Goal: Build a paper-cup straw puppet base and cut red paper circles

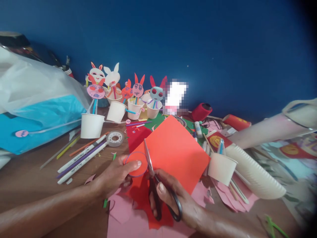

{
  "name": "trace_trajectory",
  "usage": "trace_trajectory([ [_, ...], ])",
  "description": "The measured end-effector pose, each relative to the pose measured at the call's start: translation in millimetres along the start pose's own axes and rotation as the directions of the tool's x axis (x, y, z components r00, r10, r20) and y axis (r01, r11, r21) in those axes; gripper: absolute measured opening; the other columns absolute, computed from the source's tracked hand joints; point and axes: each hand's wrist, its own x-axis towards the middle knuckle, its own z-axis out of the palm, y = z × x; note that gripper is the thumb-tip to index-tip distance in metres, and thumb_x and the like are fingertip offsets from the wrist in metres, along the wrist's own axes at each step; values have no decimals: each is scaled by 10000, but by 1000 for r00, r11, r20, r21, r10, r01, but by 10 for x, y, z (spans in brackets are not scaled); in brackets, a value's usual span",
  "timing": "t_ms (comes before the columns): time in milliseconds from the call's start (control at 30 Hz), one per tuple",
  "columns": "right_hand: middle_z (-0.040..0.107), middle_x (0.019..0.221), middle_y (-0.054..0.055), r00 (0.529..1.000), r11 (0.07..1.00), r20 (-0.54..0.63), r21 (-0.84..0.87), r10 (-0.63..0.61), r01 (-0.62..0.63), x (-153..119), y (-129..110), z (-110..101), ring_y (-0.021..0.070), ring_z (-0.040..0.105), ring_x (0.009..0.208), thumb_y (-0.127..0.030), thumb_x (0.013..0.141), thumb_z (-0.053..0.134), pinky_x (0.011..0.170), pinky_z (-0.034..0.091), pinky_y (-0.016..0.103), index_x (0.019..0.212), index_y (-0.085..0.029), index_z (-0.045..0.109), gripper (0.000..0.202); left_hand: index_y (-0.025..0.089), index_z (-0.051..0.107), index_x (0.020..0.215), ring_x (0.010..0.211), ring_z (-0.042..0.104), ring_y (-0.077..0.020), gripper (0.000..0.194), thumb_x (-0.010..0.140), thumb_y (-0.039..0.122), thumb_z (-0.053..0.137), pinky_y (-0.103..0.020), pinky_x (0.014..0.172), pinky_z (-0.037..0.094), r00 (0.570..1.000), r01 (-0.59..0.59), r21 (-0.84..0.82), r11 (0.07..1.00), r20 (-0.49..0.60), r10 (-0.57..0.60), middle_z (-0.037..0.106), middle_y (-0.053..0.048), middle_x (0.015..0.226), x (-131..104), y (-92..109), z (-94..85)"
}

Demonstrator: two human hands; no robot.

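Note:
My left hand (123,172) pinches the left corner of an orange-red paper sheet (173,145), its thumb lying on a circle (136,168) drawn in blue. My right hand (170,195) has its fingers through the black handles of a pair of scissors (150,162). The blades point up and away, at the paper along the circle's right side. Under the sheet lie a darker red piece with a ragged, cut edge (158,215) and pink paper (121,208).
Paper cups with rabbit-faced figures (138,90) stand at the back left. Markers (79,165) and a tape roll (115,138) lie at the left. A cup (222,168), a ribbed white plate (257,172) and a red spool (201,111) are at the right. A blue wall rises behind.

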Motion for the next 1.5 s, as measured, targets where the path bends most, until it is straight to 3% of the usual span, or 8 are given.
trace_trajectory([
  [433,518,597,-19,999,1000,-38,4,15,-15,6,-17,13,75,495,459,-550,836,445,437,372,182,966,-153,416,419,169,457,570,319,272,-22,280,662,387,607,-136,329,221,1000,3,-12,1000,12,-3,377,97,405,5,-20,-4],
  [933,516,656,-3,999,999,1,18,-41,41,-5,33,17,93,499,545,-516,864,425,530,394,235,1039,-157,403,399,176,470,574,297,286,-33,271,618,383,639,-155,314,222,999,39,-46,998,-2,-39,383,94,388,-37,8,29],
  [1500,503,587,-31,998,999,-51,-10,33,-34,6,-3,-1,74,488,457,-587,799,474,444,367,187,993,-157,425,474,168,470,592,337,285,-25,265,643,371,633,-142,349,207,1000,29,-82,996,5,-28,395,89,424,-25,-19,11],
])
